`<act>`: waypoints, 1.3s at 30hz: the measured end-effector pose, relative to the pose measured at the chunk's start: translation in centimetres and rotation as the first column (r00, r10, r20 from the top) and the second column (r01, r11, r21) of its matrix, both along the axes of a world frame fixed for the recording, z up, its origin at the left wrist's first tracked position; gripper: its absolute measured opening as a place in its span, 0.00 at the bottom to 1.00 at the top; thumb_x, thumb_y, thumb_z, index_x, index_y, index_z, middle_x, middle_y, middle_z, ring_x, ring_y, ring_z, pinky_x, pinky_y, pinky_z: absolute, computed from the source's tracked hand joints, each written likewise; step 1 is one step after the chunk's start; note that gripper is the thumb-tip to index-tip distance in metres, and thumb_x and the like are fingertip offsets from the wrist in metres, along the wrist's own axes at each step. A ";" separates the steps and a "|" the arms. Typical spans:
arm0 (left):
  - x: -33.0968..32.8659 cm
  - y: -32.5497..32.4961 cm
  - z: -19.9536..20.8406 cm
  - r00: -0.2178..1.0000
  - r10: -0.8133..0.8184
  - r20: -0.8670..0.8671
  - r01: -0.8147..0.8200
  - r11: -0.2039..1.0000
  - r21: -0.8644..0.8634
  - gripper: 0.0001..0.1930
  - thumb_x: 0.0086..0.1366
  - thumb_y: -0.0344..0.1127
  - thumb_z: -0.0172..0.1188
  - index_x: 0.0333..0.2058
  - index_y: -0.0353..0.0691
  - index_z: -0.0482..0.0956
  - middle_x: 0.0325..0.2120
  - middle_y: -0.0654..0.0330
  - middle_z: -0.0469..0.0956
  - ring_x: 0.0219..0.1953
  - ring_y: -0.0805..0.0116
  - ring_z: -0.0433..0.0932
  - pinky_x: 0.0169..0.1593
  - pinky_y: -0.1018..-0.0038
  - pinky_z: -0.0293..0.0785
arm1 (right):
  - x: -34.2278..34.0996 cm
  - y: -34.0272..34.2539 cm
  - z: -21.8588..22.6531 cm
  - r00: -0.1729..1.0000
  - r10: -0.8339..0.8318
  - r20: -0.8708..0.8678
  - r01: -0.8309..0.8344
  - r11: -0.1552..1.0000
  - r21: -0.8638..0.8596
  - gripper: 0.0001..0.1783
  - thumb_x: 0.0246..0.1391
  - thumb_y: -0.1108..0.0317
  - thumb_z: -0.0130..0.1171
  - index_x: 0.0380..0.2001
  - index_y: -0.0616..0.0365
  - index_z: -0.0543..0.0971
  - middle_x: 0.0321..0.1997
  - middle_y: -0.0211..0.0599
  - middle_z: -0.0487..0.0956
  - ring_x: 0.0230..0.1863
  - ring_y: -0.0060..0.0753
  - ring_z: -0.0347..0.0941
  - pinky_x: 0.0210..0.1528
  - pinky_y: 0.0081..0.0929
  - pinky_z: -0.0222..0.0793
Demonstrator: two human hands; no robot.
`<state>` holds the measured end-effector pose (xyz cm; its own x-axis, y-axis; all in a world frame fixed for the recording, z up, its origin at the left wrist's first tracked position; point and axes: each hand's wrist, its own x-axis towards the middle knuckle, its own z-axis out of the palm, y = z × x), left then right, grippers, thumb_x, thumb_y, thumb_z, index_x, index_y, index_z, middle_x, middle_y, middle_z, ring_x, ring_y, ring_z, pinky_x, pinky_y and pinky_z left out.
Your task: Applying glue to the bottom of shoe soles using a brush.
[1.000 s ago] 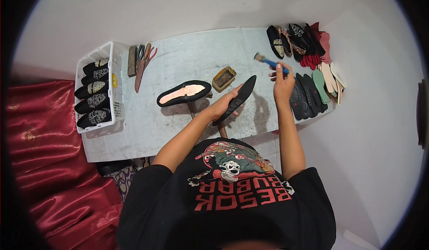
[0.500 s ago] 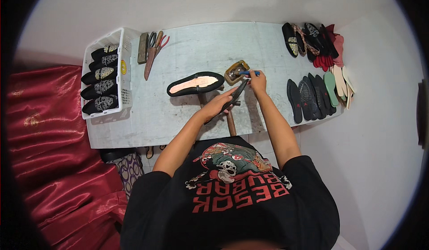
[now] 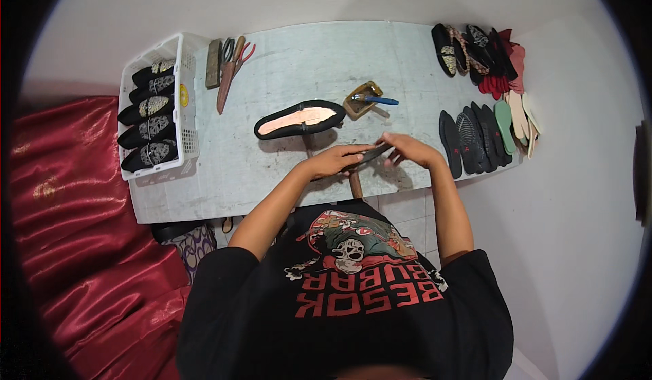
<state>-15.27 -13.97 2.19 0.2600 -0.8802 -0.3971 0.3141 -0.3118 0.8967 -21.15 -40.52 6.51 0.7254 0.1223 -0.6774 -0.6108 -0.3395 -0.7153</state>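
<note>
My left hand (image 3: 331,162) is closed around a dark shoe sole (image 3: 375,153), which it holds just above the table's near side. Part of the sole is hidden under its fingers. At the sole's right end is my right hand (image 3: 413,151), its slightly blurred fingers apart and curved about the tip; whether they touch it I cannot tell. A blue-handled brush (image 3: 382,100) rests in a small amber-brown container (image 3: 363,101) beyond my hands. Left of that, a black shoe (image 3: 299,120) with a pale insole sits on a stand, its opening facing up.
A white basket (image 3: 185,125) of several decorated black shoes stands left, near pliers (image 3: 246,57) and a dark block (image 3: 214,64). Several black soles (image 3: 468,142) and pale and green insoles (image 3: 503,126) lie right, with more shoes (image 3: 445,50) behind. A wooden handle (image 3: 356,185) crosses the near table edge.
My right hand has let go of the blue brush, which now lies in the container, and has come down to the sole's end. My left hand has turned the sole to lie flatter.
</note>
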 end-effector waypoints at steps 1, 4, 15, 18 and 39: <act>0.0 -0.4 0.6 0.989 0.011 -0.147 -0.001 0.997 0.072 0.24 0.77 0.46 0.51 0.68 0.53 0.69 0.43 0.67 0.78 0.43 0.77 0.74 0.48 0.76 0.74 | -0.4 -0.3 0.2 0.987 0.069 -0.143 -0.059 0.995 0.077 0.34 0.69 0.38 0.46 0.54 0.60 0.78 0.53 0.42 0.80 0.40 0.28 0.80 0.44 0.30 0.75; 0.3 -1.7 -0.1 0.993 -0.077 -0.088 0.083 0.994 0.067 0.24 0.77 0.45 0.52 0.68 0.51 0.69 0.43 0.67 0.79 0.41 0.78 0.74 0.45 0.78 0.75 | -1.5 -1.8 -2.7 0.974 0.215 -0.068 -0.217 0.975 -0.036 0.35 0.69 0.36 0.47 0.52 0.60 0.80 0.44 0.38 0.84 0.33 0.25 0.80 0.39 0.26 0.76; 0.1 -0.9 1.0 0.991 -0.113 -0.076 0.115 0.993 0.022 0.30 0.79 0.53 0.43 0.74 0.47 0.56 0.51 0.63 0.79 0.48 0.75 0.73 0.52 0.75 0.72 | -0.9 -8.8 -1.4 0.998 0.053 -0.016 -0.051 0.992 0.114 0.27 0.69 0.47 0.55 0.42 0.64 0.86 0.27 0.34 0.85 0.22 0.19 0.76 0.28 0.18 0.72; -0.9 -0.1 1.3 0.993 -0.053 -0.102 0.062 0.994 0.088 0.30 0.79 0.52 0.42 0.73 0.47 0.56 0.55 0.61 0.77 0.55 0.71 0.72 0.59 0.71 0.69 | -0.6 -9.1 -3.0 0.992 0.121 -0.042 -0.112 0.980 0.161 0.27 0.69 0.46 0.55 0.43 0.63 0.86 0.30 0.35 0.86 0.22 0.19 0.76 0.29 0.19 0.73; 2.9 13.6 3.0 0.392 0.455 0.800 -0.507 0.832 -0.224 0.42 0.48 0.42 0.79 0.63 0.45 0.71 0.51 0.60 0.80 0.56 0.58 0.74 0.66 0.61 0.61 | 6.5 3.6 1.8 0.751 0.195 0.631 -0.165 0.981 -0.107 0.27 0.42 0.61 0.79 0.48 0.56 0.86 0.52 0.36 0.86 0.42 0.23 0.77 0.43 0.24 0.70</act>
